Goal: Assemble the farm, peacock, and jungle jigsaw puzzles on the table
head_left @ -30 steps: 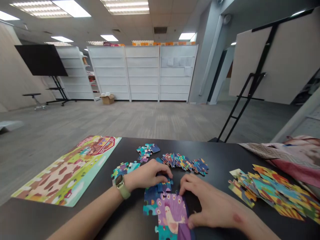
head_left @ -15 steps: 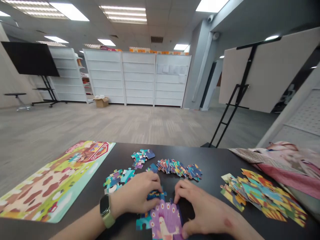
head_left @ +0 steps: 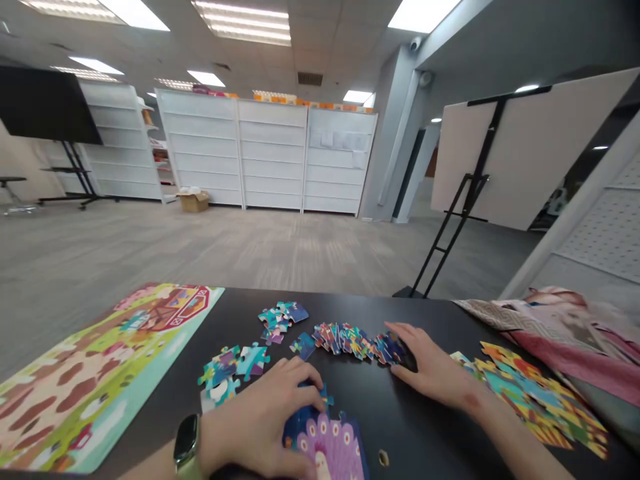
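My left hand [head_left: 273,417], with a watch on the wrist, lies over the left side of a partly joined jigsaw puzzle [head_left: 337,443]. Its thumb and fingers are apart, and they hide part of the picture, a purple peacock-like figure on dark blue. Farther right, my right hand [head_left: 433,365] reaches to the right end of a fanned row of puzzle pieces [head_left: 347,339]. The thumb and fingers are spread around those end pieces; whether they touch is unclear. A single blue piece [head_left: 303,346] lies left of the row.
Loose teal pieces lie in two groups, one nearer [head_left: 220,373] and one farther back [head_left: 281,320]. A farm-picture board [head_left: 90,373] covers the table's left. Yellow pieces [head_left: 540,400] and patterned cloth [head_left: 560,327] are at the right. A small brown bit [head_left: 383,458] lies near the puzzle.
My right hand has left the puzzle's right edge and moved away and right to the fanned row, its fingers opening. My left hand stays on the puzzle. The view has shifted slightly.
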Motion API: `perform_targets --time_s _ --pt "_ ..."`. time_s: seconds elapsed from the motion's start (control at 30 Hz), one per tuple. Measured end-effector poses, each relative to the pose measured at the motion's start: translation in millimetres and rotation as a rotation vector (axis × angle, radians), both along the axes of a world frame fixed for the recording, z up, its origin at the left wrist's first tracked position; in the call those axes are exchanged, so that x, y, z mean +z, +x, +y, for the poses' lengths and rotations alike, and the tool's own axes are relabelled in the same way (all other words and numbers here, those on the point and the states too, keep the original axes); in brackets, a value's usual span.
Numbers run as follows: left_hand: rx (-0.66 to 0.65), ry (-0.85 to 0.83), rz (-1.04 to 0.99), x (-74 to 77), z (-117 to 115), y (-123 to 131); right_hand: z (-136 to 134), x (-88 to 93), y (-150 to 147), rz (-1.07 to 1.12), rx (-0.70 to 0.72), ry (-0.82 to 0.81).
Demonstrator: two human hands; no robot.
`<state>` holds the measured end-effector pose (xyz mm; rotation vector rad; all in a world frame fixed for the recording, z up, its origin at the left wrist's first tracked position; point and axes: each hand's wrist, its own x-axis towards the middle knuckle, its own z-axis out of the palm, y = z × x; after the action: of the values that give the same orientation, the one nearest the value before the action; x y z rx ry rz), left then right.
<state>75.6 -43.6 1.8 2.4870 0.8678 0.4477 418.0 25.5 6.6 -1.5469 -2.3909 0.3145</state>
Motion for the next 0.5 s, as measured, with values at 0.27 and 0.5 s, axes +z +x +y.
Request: perform_targets --time_s 0.27,0.5 --pt "0.181 0.077 -0.153 -4.1 16.6 -7.6 0.0 4.4 -3.8 0.054 0.036 -0.029" --pt "0.516 0.128 -0.035 -18.6 41.3 -1.8 0.5 2.0 4.5 -0.022 -0.105 -0.009"
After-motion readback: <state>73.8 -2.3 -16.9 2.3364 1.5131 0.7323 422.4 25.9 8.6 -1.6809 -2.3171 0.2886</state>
